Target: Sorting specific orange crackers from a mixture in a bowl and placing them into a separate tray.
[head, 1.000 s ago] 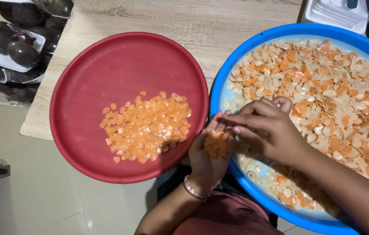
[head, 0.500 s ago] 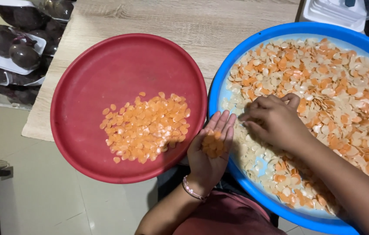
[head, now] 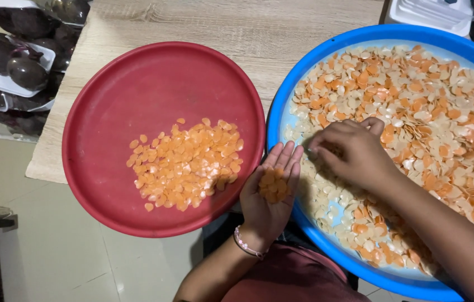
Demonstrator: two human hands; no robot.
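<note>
Orange chips (head: 274, 184) sit in the left hand (head: 269, 193), held flat and open like a cup between the red plate (head: 108, 89) and blue tub (head: 287, 100), so picked ones stay together. The right hand (head: 354, 151) pinches in the mixed chips (head: 444, 112); whether it grips one is hidden. Half a second ago it worked nearer the left palm; now it has slid right.

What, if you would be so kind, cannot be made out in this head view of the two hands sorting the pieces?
- Right hand: its fingertips curl under, so any piece pinched is hidden.
- Blue basin: right and lower rim cut off by the frame.
- White container: mostly cut off by the top edge.
- Dark packaged items: wrapped, partly off-frame; kind unclear.
</note>
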